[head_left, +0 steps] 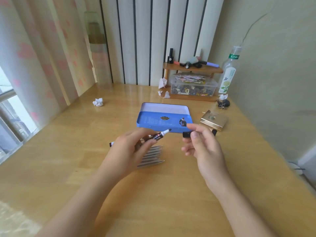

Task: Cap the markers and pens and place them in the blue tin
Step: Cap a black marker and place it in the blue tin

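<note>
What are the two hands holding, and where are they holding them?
The left hand grips an uncapped black marker around its barrel. The right hand pinches the black cap between thumb and fingers.

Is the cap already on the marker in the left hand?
No. The marker in the left hand shows its bare tip, and the right hand holds the black cap apart from it.
</note>
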